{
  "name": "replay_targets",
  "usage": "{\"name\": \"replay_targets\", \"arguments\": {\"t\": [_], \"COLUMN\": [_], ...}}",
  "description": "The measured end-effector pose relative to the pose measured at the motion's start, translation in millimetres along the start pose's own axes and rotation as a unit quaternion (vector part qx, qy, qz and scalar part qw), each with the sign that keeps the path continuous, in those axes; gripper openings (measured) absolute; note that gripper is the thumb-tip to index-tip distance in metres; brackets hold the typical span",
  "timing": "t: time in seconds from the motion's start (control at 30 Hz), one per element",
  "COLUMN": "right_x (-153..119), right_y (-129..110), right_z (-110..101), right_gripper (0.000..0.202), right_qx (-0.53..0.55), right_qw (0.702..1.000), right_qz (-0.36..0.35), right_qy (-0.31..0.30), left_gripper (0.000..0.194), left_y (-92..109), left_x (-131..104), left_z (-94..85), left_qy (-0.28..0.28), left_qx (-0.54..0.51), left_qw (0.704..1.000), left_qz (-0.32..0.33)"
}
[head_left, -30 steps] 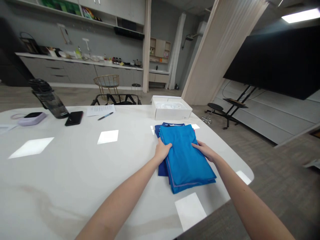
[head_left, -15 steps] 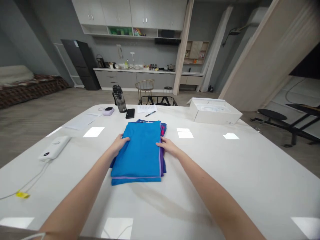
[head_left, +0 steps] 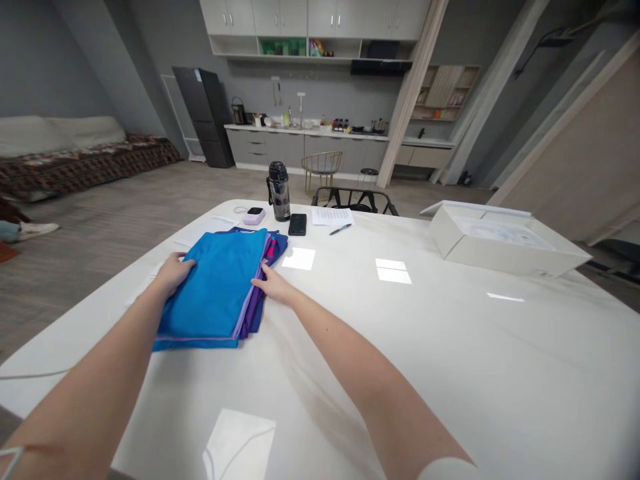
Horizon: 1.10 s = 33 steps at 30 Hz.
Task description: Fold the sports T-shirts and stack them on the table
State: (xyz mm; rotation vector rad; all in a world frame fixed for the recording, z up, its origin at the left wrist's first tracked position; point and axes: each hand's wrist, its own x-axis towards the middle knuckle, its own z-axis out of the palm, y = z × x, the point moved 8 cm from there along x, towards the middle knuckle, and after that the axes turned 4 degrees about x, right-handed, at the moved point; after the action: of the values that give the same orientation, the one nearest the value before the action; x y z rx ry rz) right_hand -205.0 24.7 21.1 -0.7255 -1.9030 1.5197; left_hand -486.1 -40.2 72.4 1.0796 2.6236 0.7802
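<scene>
A stack of folded clothes (head_left: 215,283) is between my hands, at the left part of the white table (head_left: 380,347). Bright blue cloth lies on top; lilac, purple and navy layers show along its right edge. My left hand (head_left: 175,272) grips the stack's left edge, thumb on top and the other fingers mostly hidden beneath. On the opposite edge, my right hand (head_left: 273,283) holds the layers with its thumb on the blue cloth and its fingers at the side.
Beyond the stack stand a black-lidded bottle (head_left: 279,192) and a small lilac device (head_left: 253,216). Near them lie a black phone (head_left: 297,225), a printed sheet (head_left: 332,216) and a pen (head_left: 341,229). An open white box (head_left: 505,243) sits at the right. A black chair (head_left: 354,199) stands behind the table.
Both hands have carried the clothes stack leftward across the table, and it now covers the spot near the white power strip. My view has turned somewhat to the left.
</scene>
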Motion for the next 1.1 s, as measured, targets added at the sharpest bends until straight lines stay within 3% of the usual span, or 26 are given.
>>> {"name": "replay_targets", "arguments": {"t": [0.1, 0.2, 0.3, 0.47, 0.53, 0.63, 0.73, 0.83, 0.97, 1.1], "right_x": [-3, -32, -83, -192, -230, -271, -294, -306, -322, -347], "right_y": [-9, -10, -3, 4, 7, 9, 6, -2, -14, -14], "right_z": [-13, -57, -118, -229, -257, -275, -273, -268, -280, -311], "right_gripper": [0.063, 0.044, 0.028, 0.036, 0.038, 0.039, 0.040, 0.040, 0.038, 0.040], "right_qx": [-0.107, -0.172, -0.176, -0.196, -0.201, -0.193, -0.178, -0.161, -0.109, -0.052], "right_qw": [0.993, 0.978, 0.973, 0.955, 0.947, 0.943, 0.947, 0.953, 0.953, 0.939], "right_qz": [-0.015, -0.016, -0.005, 0.029, 0.057, 0.082, 0.084, 0.076, 0.076, 0.083], "right_qy": [0.043, 0.119, 0.149, 0.222, 0.244, 0.258, 0.254, 0.246, 0.274, 0.329], "left_gripper": [0.063, 0.059, 0.053, 0.035, 0.031, 0.032, 0.034, 0.032, 0.023, 0.023], "left_y": [21, 70, 102, 116, 123, 150, 194, 240, 296, 324], "left_x": [-9, -32, -44, -42, -49, -76, -122, -177, -276, -403], "left_z": [-10.3, -5.1, 16.0, 32.9, 29.3, 12.9, 4.5, 18.5, 70.2, 140.7], "left_qy": [0.066, 0.108, 0.059, 0.018, 0.041, 0.146, 0.226, 0.198, 0.040, -0.195], "left_qx": [0.139, 0.178, 0.177, 0.186, 0.183, 0.160, 0.119, 0.047, -0.053, -0.097], "left_qw": [0.988, 0.973, 0.974, 0.980, 0.980, 0.971, 0.951, 0.947, 0.922, 0.837], "left_qz": [0.001, 0.096, 0.126, 0.072, 0.063, 0.097, 0.173, 0.250, 0.380, 0.502]}}
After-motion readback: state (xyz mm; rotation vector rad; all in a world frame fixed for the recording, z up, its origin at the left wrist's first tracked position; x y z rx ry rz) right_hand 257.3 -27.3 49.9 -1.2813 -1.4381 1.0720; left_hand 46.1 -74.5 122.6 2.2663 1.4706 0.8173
